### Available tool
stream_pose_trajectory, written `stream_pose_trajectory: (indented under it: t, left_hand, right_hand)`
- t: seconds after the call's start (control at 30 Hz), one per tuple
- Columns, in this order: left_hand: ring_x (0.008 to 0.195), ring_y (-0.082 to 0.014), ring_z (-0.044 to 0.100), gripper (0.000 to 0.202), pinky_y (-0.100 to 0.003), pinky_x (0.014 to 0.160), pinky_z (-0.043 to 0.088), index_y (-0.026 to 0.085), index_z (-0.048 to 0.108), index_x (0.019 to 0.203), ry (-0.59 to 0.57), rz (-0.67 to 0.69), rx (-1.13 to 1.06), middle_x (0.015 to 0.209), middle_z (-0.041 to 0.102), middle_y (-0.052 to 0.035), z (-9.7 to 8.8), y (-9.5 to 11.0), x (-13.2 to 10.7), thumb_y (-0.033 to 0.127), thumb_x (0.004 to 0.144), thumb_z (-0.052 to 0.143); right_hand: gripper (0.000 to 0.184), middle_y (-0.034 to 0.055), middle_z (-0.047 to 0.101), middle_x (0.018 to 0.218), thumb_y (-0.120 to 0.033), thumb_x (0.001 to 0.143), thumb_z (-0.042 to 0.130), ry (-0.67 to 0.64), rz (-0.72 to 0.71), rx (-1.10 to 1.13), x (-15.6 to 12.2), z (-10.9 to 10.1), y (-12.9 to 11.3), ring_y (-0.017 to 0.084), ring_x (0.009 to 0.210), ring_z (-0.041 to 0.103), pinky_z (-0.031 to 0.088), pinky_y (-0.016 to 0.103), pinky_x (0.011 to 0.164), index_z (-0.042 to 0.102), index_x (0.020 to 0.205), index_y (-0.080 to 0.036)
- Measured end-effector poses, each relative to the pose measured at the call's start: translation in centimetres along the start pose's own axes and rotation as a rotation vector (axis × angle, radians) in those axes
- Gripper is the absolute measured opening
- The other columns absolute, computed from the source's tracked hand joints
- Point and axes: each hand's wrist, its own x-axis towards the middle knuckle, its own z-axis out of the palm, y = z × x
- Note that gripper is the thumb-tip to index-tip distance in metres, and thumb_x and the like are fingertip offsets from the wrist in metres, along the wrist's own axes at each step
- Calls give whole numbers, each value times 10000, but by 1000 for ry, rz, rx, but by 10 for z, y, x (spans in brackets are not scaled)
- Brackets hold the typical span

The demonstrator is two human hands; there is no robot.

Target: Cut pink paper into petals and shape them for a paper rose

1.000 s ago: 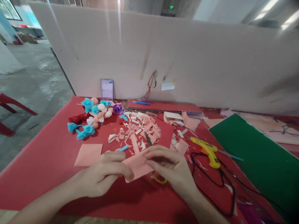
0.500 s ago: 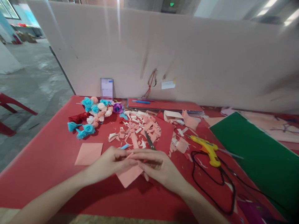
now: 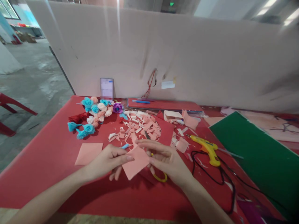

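Pinching a pink paper square (image 3: pixel 135 161) just above the bench (image 3: pixel 46 161), left hand (image 3: pixel 109 160) closed on its left corner between thumb and forefinger, right hand (image 3: pixel 164 158) closed on its right edge. Since half a second ago: drawn slightly apart, with the square turned face-on into a diamond instead of hanging below joined fingertips. Uncovered again under the right hand, the yellow loop of scissors (image 3: pixel 160 179), blade tip poking out beyond the fingers. Beyond both hands, a heap of pink scraps (image 3: pixel 140 126); beyond the left, paper flowers (image 3: pixel 93 113); just left of it, a second pink square (image 3: pixel 88 153). Right of the right hand, a yellow glue gun (image 3: pixel 206 148) and black cord (image 3: pixel 217 180).
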Motion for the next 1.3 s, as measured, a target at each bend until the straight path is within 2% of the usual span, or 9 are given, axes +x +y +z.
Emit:
stream_pose_trajectory:
  t: [0.2, 0.33, 0.47, 0.57, 0.73, 0.87, 1.0, 1.17, 1.3]
  left_hand:
    - [283, -28, 288, 442, -159, 356, 221, 160, 354, 461, 54, 72, 87, 296, 317, 86, -1, -1, 0, 422, 806, 445]
    - [324, -42, 343, 441, -173, 385, 262, 157, 352, 457, 58, 93, 110, 332, 365, 64, 0, 3, 0, 399, 817, 430]
    - [662, -111, 553, 130, -189, 570, 415, 145, 544, 761, 139, 207, 31, 741, 606, -14, 3, 0, 2, 271, 781, 522]
    - [819, -120, 556, 263, -201, 657, 451, 212, 483, 989, 196, 319, -128, 1013, 551, -28, 4, -6, 4, 191, 742, 572]
    - [814, -137, 583, 144, -224, 687, 475, 202, 607, 861, 121, 303, -5, 942, 622, -25, 5, -7, 3, 141, 760, 524]
    - [910, -164, 581, 244, -231, 717, 494, 228, 617, 976, 255, 369, 66, 1067, 601, -42, 9, -7, 1, 153, 760, 528]
    - [879, -154, 582, 295, -215, 710, 495, 258, 590, 1017, 376, 433, 74, 1057, 603, -29, 15, -11, -2, 154, 740, 576]
    - [827, -113, 584, 593, -213, 728, 490, 352, 295, 1242, 314, 415, -235, 991, 595, -1, 20, -17, 0, 146, 763, 578]
    - [826, -118, 587, 418, -195, 682, 489, 324, 423, 1135, 313, 504, -244, 983, 593, -5, 20, -19, 3, 149, 781, 560]
  right_hand:
    - [314, 37, 553, 1116, -124, 705, 592, 0, -48, 48, 2, -6, 1, 81, 606, 474, 496, 151, 399, 663, 965, -284]
    - [317, 22, 594, 977, -131, 716, 597, -24, -2, 63, 3, -9, 2, 61, 538, 519, 490, 160, 416, 648, 991, -280]
    - [273, -37, 560, 608, -154, 739, 593, -38, 35, 102, 5, -12, 3, 53, 429, 530, 442, 142, 407, 630, 996, -239]
    - [239, -19, 585, 656, -157, 730, 599, -7, 45, 83, 6, -12, 3, 51, 446, 529, 444, 146, 422, 624, 962, -208]
    - [247, 31, 576, 955, -185, 713, 605, 83, -3, 64, 7, -7, 3, 54, 542, 504, 470, 166, 453, 565, 954, -219]
    - [327, 17, 550, 905, -225, 648, 645, 137, 0, -178, 6, -2, 4, 111, 707, 546, 485, 221, 599, 509, 945, -223]
    - [120, 23, 581, 709, -281, 716, 560, 39, 89, -453, 2, 5, 2, 153, 702, 562, 463, 251, 630, 545, 730, -163]
    - [137, 8, 567, 639, -282, 727, 527, 48, 127, -378, -1, 9, -1, 81, 483, 490, 424, 188, 454, 536, 705, -147]
    - [160, -34, 522, 531, -296, 698, 574, 37, 222, -265, 0, 10, 3, 65, 424, 488, 417, 163, 415, 523, 674, -146]
